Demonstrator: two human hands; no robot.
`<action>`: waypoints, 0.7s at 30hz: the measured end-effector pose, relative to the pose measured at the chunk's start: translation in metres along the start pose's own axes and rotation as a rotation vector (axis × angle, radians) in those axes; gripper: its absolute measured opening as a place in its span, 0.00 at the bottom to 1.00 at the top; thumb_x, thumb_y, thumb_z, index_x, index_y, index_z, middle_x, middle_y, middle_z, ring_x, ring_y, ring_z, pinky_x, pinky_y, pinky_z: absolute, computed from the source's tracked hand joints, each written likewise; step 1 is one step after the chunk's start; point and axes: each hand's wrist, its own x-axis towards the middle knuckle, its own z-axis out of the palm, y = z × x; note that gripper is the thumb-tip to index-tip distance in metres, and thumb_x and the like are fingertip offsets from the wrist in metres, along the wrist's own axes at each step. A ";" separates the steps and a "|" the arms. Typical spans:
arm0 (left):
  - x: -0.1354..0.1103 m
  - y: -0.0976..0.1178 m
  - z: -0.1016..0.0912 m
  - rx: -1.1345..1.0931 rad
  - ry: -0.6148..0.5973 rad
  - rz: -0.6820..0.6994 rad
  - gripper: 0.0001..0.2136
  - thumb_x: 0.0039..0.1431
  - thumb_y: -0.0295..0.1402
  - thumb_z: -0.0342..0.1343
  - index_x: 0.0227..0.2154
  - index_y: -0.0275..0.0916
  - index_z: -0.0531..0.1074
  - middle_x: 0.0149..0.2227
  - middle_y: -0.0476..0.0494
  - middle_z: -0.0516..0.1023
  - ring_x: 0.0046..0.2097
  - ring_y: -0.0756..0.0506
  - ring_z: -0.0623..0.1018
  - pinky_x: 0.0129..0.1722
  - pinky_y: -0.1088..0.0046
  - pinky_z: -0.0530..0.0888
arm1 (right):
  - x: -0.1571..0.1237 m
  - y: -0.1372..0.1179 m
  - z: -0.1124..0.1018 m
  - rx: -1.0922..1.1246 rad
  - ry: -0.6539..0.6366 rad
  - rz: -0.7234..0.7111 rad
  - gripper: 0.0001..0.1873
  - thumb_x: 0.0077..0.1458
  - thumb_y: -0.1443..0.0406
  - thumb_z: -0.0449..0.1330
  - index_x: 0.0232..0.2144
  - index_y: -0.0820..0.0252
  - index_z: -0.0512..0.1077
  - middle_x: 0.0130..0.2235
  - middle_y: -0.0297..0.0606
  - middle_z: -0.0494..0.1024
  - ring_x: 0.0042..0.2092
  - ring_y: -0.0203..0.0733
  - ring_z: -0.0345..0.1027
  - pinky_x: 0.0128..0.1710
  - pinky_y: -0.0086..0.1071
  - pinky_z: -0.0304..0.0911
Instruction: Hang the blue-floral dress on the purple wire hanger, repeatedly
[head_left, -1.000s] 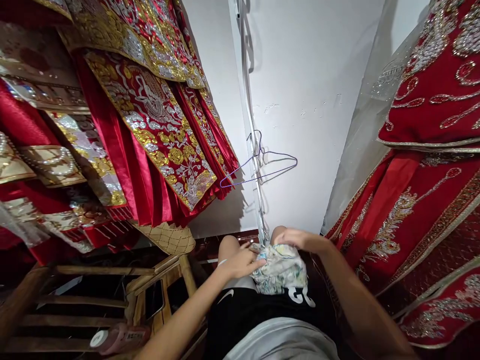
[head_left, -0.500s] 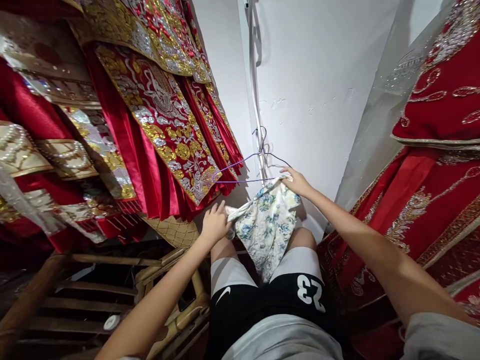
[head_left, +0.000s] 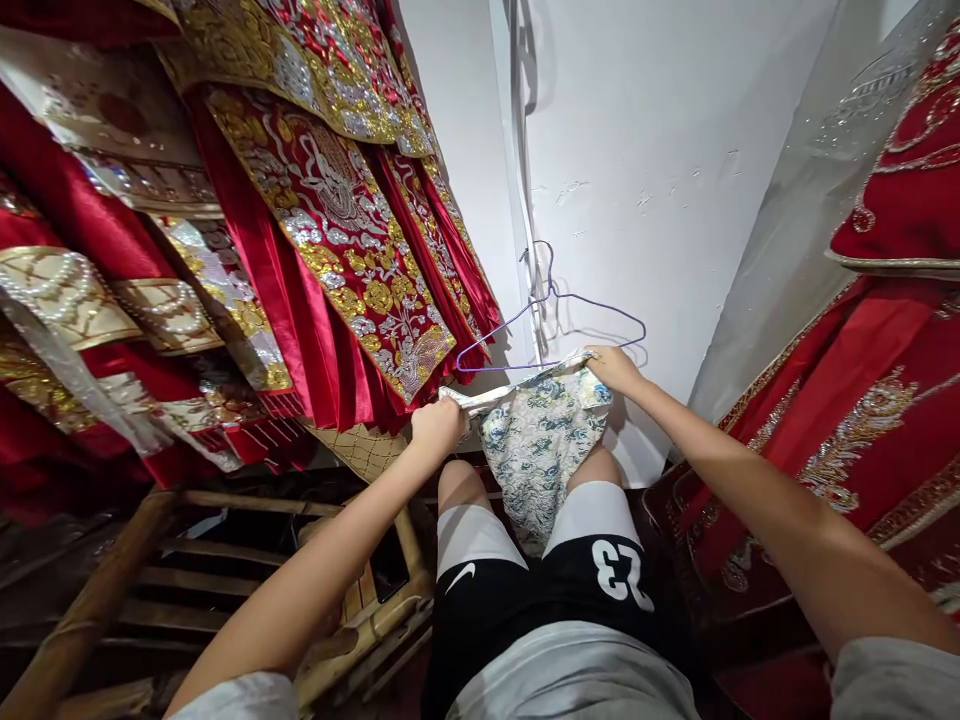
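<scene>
White wall (head_left: 637, 150); perhaps bamboo chair (head_left: 247, 498)

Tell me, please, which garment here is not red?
The pale blue-flowered cloth, held by the left hand and right hand; the hanging garments are red with gold embroidery.

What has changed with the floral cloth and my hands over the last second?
The white and blue floral cloth rose from a bunch on the lap and now hangs spread. The left hand and right hand kept hold, gripping its top corners just under the purple wire hanger. Hanger and red gold-embroidered garments hang as before.
</scene>
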 end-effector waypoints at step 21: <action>0.089 0.015 -0.043 -0.565 0.388 0.428 0.19 0.65 0.26 0.43 0.55 0.38 0.70 0.46 0.35 0.77 0.49 0.38 0.77 0.51 0.60 0.73 | -0.060 -0.032 -0.018 0.263 0.067 -0.098 0.26 0.41 0.68 0.53 0.45 0.58 0.77 0.31 0.34 0.78 0.28 0.40 0.64 0.30 0.31 0.58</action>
